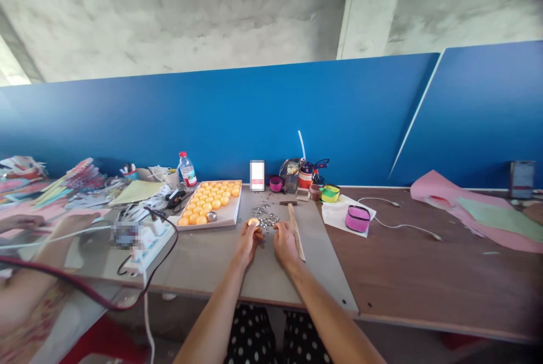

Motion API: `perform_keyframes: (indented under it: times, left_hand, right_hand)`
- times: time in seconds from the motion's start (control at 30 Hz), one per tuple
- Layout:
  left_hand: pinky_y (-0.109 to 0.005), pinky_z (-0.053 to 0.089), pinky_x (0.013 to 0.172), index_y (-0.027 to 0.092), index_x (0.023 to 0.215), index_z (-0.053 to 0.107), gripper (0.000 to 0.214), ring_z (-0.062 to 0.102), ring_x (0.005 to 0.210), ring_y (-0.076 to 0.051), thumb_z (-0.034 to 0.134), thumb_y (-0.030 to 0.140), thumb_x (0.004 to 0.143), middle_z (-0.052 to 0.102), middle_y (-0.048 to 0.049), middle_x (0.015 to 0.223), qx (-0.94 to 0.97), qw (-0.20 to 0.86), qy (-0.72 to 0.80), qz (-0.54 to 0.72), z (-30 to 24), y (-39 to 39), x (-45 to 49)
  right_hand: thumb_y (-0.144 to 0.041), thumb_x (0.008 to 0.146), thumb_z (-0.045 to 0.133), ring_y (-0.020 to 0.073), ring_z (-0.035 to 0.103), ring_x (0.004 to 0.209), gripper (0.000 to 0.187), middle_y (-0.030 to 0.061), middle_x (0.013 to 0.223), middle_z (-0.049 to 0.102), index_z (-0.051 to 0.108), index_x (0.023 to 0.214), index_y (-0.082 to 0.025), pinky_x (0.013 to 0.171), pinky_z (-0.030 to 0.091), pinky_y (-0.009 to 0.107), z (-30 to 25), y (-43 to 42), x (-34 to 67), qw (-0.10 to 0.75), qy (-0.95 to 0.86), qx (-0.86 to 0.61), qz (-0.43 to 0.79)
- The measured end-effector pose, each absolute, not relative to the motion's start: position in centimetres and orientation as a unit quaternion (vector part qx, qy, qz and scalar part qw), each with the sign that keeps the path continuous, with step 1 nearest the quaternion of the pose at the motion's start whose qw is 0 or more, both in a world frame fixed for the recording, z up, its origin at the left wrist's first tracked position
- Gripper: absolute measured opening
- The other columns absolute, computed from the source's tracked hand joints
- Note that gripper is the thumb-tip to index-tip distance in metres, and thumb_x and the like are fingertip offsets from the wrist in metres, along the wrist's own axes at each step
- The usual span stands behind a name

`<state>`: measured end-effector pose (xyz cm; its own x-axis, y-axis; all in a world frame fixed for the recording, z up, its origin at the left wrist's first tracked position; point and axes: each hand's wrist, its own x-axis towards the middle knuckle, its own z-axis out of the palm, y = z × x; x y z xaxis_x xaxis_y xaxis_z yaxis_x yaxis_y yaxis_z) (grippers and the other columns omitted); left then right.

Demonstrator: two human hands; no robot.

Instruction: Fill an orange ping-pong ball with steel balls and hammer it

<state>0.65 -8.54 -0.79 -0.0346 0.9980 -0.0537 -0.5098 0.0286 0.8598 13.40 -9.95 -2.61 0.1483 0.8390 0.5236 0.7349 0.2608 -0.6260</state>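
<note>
Pinching an orange ball [253,221] at near middle, left hand [249,242] curled! Curling the right hand [285,241] by loose metal pieces [266,219], cannot tell if gripping any; spread close, likely for reach. Left, tray [231,214] probably stopping more balls [207,206] rolling.

Standing here, observing: a bare, mottled grey concrete wall [169,19] is rising at the back, a paler pillar [373,2] running up its right part. Blue partition panels [271,121] are spanning the width in front, a pale seam [418,111] slanting between two. A grey tabletop [195,256] is adjoining a brown tabletop [403,279]. Shade [399,344] is lying underneath; a brighter patch [12,65] is showing far left.
</note>
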Motion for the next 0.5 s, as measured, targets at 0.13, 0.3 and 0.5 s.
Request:
perform_keyframes:
  times: [0.13,0.3,0.5]
  left_hand:
    - [-0.020,0.041,0.048,0.017,0.087,0.053,0.036,0.055,0.042,-0.008,0.070,0.037,0.063,0.059,0.0049,0.056,0.325,0.613,0.375,0.615,-0.8,-8.6,0.6]
    - [-0.020,0.041,0.047,0.017,0.088,0.053,0.037,0.055,0.043,-0.009,0.071,0.037,0.063,0.059,0.0046,0.056,0.322,0.610,0.382,0.615,-1.2,-8.3,0.5]
    - [-0.019,0.042,0.048,0.017,0.089,0.052,0.037,0.056,0.044,-0.008,0.069,0.038,0.064,0.060,0.0048,0.057,0.322,0.612,0.377,0.616,-1.6,-8.1,0.4]
  right_hand:
    - [-0.008,0.081,0.033,0.0173,0.056,0.087,0.031,0.0078,0.092,0.057,0.060,0.091,-0.019,0.079,0.046,0.031,-2.9,-9.7,13.5,0.476,-0.648,-0.591,0.059]
    - [-0.007,0.081,0.032,0.0187,0.058,0.089,0.033,0.0105,0.094,0.062,0.061,0.095,-0.015,0.080,0.047,0.032,-3.4,-9.2,13.5,0.484,-0.668,-0.559,0.077]
    - [-0.007,0.079,0.037,0.0186,0.061,0.083,0.031,0.0091,0.089,0.065,0.062,0.095,-0.016,0.076,0.048,0.031,-4.4,-8.5,13.4,0.503,-0.671,-0.539,0.083]
